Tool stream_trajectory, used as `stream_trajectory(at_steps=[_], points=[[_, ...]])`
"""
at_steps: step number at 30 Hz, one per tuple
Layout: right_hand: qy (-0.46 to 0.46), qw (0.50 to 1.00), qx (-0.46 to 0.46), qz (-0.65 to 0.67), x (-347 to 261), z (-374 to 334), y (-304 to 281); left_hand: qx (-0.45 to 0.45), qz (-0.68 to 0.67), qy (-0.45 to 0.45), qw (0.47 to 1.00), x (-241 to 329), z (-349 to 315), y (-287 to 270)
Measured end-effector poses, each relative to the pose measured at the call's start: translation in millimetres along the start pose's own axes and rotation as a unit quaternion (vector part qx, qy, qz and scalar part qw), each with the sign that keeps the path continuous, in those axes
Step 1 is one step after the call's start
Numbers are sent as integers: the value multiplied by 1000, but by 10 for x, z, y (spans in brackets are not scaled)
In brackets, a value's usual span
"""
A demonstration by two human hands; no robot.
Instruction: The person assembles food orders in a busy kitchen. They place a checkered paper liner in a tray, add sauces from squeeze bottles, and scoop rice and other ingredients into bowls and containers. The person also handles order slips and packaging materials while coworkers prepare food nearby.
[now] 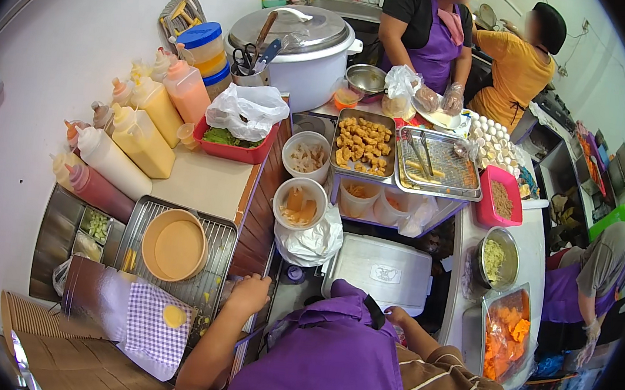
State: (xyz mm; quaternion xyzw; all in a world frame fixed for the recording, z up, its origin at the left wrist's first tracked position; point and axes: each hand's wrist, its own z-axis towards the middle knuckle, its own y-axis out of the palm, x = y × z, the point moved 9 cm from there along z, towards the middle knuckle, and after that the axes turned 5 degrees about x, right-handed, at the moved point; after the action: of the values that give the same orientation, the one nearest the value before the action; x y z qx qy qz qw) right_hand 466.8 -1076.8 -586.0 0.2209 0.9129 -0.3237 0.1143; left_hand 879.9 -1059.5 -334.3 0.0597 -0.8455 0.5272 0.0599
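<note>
My left hand is closed, its fingers curled at the edge of the left counter; whatever may be in it is hidden. Just left of it, a round brown paper bowl sits on a wire rack over a tray. My right hand shows only in part beside my purple apron. Its fingers look bent together near the lidded white box, and their contents cannot be made out. Beyond my left hand, a white tub of pale strips stands above a foil-like wrapped bundle.
Sauce bottles crowd the left wall. A tray of fried pieces and a rack with tongs stand ahead. A steel bowl and orange shreds are at right. Co-workers are at the back and right.
</note>
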Motion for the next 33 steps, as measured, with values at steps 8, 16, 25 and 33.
stream_trajectory(at_steps=[8,16,25,33], points=[[1,1000,-1,15,8,40,31,4,-1,-3,1000,-24,17,15],[-29,1000,4,-4,-12,142,63,1,-9,-2,1000,-23,10,10],[-26,1000,3,2,-42,152,90,-1,1,3,1000,-15,-4,8],[-29,1000,-8,-5,22,177,96,10,14,29,999,69,20,-26]])
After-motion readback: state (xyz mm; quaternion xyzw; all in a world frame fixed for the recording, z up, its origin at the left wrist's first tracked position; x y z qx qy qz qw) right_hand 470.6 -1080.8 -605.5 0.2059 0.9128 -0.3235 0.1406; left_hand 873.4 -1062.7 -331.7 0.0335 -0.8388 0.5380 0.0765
